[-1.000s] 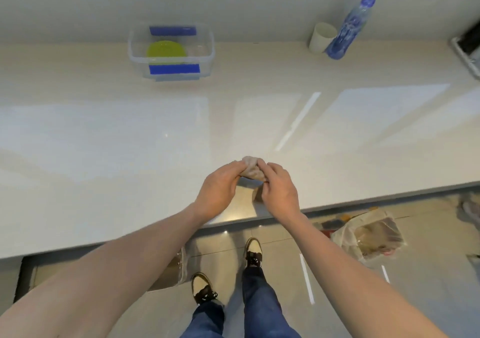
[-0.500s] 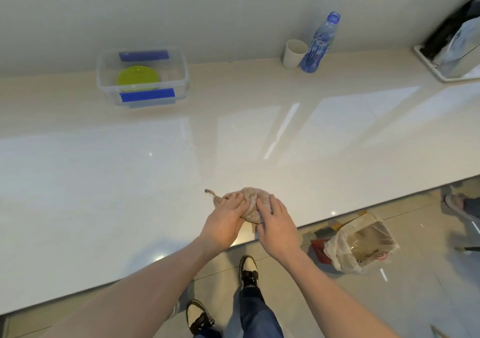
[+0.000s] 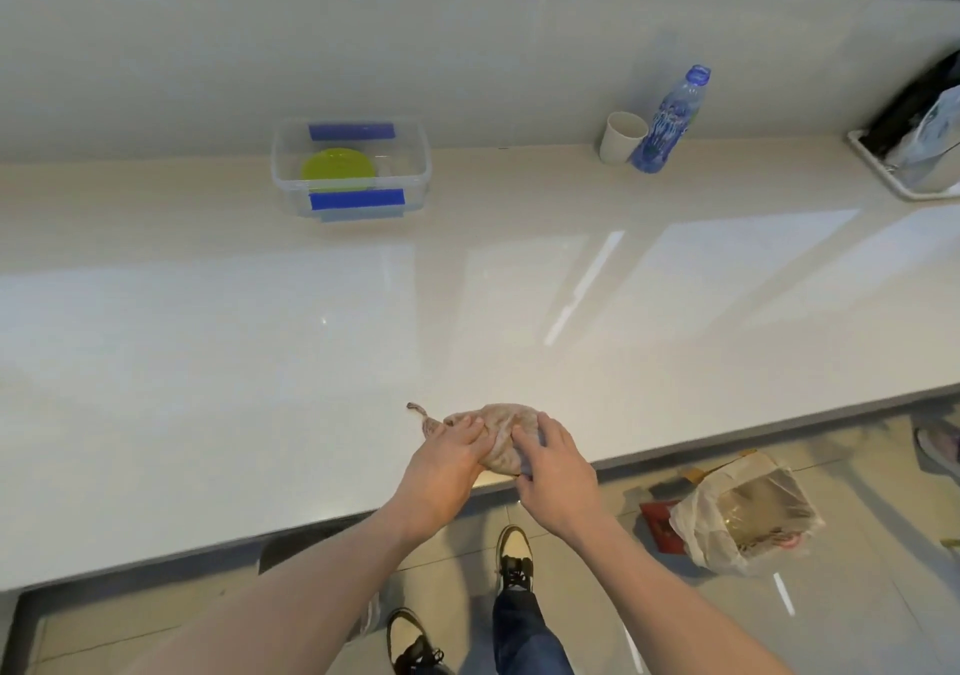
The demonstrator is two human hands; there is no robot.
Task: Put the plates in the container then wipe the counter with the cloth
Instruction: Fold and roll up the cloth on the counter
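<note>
Left hand (image 3: 447, 464): fingers together, flat on cloth (image 3: 503, 433)
Right hand (image 3: 560, 461): fingers curled over it — counter (image 3: 260, 336) beneath the fingertips

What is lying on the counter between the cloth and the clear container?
Nothing: in the head view, the counter between the cloth and the container is bare, showing only light reflections.

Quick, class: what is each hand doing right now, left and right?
Left hand: open, fingers flat, pressing the cloth.
Right hand: fingers curled over the cloth, gripping it.
</note>
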